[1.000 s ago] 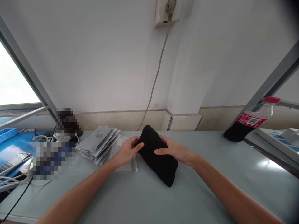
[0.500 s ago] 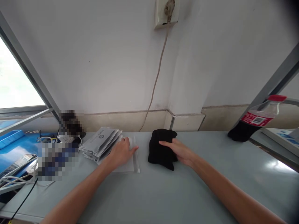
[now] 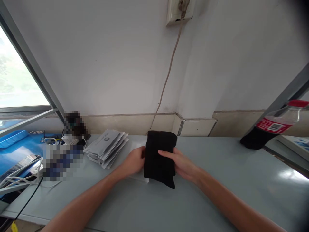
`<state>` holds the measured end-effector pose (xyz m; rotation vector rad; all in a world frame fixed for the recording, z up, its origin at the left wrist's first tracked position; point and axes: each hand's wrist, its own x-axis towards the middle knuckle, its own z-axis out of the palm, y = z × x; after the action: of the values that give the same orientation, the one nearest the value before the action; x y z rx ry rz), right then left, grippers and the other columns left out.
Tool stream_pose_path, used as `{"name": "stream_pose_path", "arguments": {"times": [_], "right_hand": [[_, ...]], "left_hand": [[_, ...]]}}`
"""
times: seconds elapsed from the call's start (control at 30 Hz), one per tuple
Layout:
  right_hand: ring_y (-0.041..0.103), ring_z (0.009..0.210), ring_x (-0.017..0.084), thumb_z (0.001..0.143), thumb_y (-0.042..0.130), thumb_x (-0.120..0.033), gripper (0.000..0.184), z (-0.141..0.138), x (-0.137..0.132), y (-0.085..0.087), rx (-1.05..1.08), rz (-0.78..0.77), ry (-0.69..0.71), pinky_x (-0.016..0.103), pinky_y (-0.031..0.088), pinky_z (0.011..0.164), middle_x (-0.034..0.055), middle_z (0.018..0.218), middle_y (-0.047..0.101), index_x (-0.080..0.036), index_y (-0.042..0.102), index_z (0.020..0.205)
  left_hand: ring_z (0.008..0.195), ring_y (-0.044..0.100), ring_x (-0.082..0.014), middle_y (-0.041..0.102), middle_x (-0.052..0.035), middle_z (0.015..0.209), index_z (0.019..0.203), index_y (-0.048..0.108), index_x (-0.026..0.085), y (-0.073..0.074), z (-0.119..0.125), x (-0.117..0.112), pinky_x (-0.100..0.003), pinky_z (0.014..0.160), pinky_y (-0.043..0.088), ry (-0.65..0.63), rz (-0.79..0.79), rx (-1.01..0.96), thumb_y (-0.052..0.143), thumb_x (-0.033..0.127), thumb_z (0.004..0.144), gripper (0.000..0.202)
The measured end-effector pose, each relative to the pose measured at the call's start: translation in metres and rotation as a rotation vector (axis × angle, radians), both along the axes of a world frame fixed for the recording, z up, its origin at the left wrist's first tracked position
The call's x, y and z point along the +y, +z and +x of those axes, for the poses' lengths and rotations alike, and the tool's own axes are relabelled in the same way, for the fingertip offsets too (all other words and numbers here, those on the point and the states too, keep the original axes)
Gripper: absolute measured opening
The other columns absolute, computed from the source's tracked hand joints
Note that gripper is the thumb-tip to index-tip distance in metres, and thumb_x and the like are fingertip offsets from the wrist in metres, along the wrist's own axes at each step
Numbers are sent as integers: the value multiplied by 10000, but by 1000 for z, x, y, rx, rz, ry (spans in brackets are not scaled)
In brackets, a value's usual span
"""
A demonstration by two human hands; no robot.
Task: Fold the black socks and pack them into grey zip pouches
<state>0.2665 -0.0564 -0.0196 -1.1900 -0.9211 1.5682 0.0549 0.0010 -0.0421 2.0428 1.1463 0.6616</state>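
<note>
A folded black cloth [image 3: 158, 151] lies on the grey table [image 3: 217, 193], partly over a clear zip bag [image 3: 141, 176]. My right hand [image 3: 180, 164] rests on the cloth's right side, fingers flat across it and thumb behind. My left hand [image 3: 134, 161] grips the cloth's left edge, fingers curled against it, above the bag. Most of the bag is hidden under the cloth and my left hand.
A fanned stack of grey printed pouches [image 3: 106, 146] lies left of my hands. A tilted cola bottle [image 3: 270, 129] with a red cap stands at the right by a metal frame. Cables and a blue tray [image 3: 11, 138] crowd the far left. A cord [image 3: 166, 80] hangs down the wall.
My right hand slid the black cloth leftward onto the clear bag. My left hand left the bag's flat surface and took the cloth's left edge. The view shifted slightly.
</note>
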Motion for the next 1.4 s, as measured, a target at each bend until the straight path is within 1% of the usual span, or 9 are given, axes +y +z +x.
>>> {"name": "stream_pose_path", "arguments": {"times": [0.23,0.4,0.53,0.7,0.97,1.07,1.17,1.23,1.4], "right_hand": [[705,1126,291,823,794,-297,183,14,6,-13,-230,-109,81,488,536,1046,62,1120,779,-266,669,953],[678,1166,285,815,814,-445,326,13,2,-8,-280,-93,125,447,518,1056,62,1206,754,-269,687,1058],[709,1016,295,874,637,-680,416,7,-1,-6,-381,-98,105,431,583,880,76,1059,773,-268,688,901],[645,727,238,899,637,-573,366,-4,0,-13,-507,117,147,355,533,646,21,732,683,-244,606,742],[655,894,237,787,634,-214,85,-7,0,-20,-447,383,280,361,546,847,6,840,733,-205,714,813],[677,1005,268,873,629,-305,188,-7,1,-20,-410,386,203,412,534,950,31,992,775,-210,751,980],[679,1135,308,908,660,-509,387,-8,3,-20,-288,327,33,455,508,1042,58,1178,771,-240,733,1176],[678,1170,329,888,673,-593,480,-10,3,-20,-235,273,-32,475,502,1064,71,1218,767,-255,725,1225],[642,1223,355,850,724,-583,489,-9,-1,-22,-367,339,26,533,453,1119,77,1273,744,-287,726,1239]], "left_hand": [[618,472,-135,533,42,671,768,468,217,-3,5,3,-256,566,337,179,14,-95,453,300,930,183],[634,485,-140,550,44,680,783,493,217,0,5,-4,-270,600,338,151,114,-40,480,312,941,185],[633,502,-147,562,40,691,830,506,222,5,6,-12,-275,608,343,92,224,-29,461,310,973,174],[616,506,-144,560,37,694,859,507,224,8,9,-25,-271,610,366,-32,292,-1,443,296,999,171],[715,573,-165,632,-6,789,930,568,207,0,11,-37,-293,676,420,-314,645,102,466,242,995,126],[1021,603,-223,666,-70,1101,1043,632,221,6,10,-33,-381,919,437,-214,710,97,441,283,1044,201],[1340,463,-310,499,-116,1472,1336,574,263,12,2,-18,-490,1088,358,122,577,10,488,419,1044,342],[1304,517,-323,549,-139,1432,1384,549,222,15,-5,-4,-462,1049,419,214,332,-85,567,529,988,501],[932,671,-251,734,-68,1022,1076,710,185,17,-16,16,-321,776,504,-33,-35,-216,655,586,909,438]]}}
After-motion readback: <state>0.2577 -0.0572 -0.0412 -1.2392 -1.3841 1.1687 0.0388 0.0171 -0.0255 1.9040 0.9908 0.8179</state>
